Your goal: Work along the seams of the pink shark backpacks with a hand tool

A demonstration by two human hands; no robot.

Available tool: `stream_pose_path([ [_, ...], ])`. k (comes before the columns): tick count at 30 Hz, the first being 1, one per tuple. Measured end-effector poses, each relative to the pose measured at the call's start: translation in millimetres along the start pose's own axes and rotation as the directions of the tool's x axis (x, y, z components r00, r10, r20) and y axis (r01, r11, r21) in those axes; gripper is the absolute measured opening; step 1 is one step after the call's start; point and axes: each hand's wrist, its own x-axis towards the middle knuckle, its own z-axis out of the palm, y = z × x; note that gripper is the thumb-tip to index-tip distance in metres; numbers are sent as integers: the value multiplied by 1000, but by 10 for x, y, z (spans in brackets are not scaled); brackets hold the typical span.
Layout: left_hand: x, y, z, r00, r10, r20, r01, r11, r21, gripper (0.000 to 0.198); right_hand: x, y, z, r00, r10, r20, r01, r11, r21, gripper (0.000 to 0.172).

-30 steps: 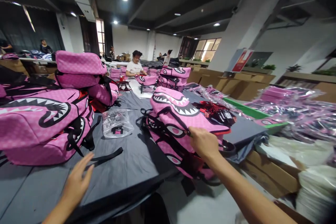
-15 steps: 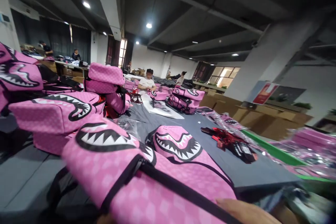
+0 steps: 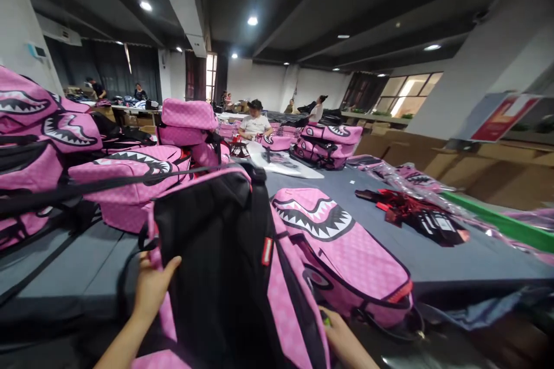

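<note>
A pink backpack (image 3: 208, 253) stands up close in front of me, its black padded back panel and a shoulder strap with a small red label facing me. My left hand (image 3: 151, 282) grips its left edge, thumb over the black panel and fingers behind. On the lower right side, my right hand (image 3: 340, 331) holds the pink and black edge; its fingers are partly hidden, and a small yellow-green spot shows at them. Just to the right lies another pink backpack (image 3: 341, 248) with a shark-mouth print, face up on the grey table (image 3: 320, 181).
Pink shark-mouth backpacks (image 3: 130, 176) pile up at left. Red and black tags (image 3: 415, 216) lie at right, near plastic-wrapped bags and a green edge (image 3: 489, 213). A person in a white top (image 3: 255, 124) works across the table beside stacked bags (image 3: 329, 147). Cardboard boxes (image 3: 433, 161) line the right.
The held backpack has turned from its shark-mouth front and side to its black back panel, now upright. My left hand has come into clear view on its edge. The view has shifted.
</note>
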Motion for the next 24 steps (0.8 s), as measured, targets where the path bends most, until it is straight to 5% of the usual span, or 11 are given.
stream_pose_path([
  [3,-158,-46,302,988,94,119,-114,978,176,52,126,256,-70,994,82,-79,-101,955,-278,34],
  [7,-139,33,544,973,157,167,-200,937,285,65,152,-266,32,966,-74,-249,-83,821,-565,35],
  [8,-110,56,558,966,183,184,-231,928,292,66,136,-470,176,974,-146,-173,13,800,-600,33],
  [10,-56,75,545,945,233,229,-297,905,304,63,101,-822,549,949,-261,178,313,705,-637,38],
  [12,-13,37,493,922,267,282,-352,879,320,59,87,-987,881,928,-239,287,371,682,-630,36],
  [15,45,-91,345,908,242,341,-371,844,387,57,139,-814,1013,979,-64,192,185,665,-724,30],
  [19,44,-81,39,893,197,404,-392,782,485,56,283,-289,724,988,132,84,-19,636,-771,25],
  [22,-149,243,-92,802,337,493,-578,645,499,34,346,-124,643,985,153,74,-49,673,-738,30],
  [24,-338,575,6,638,511,577,-760,538,364,23,343,-143,693,986,157,50,-73,686,-724,28],
])
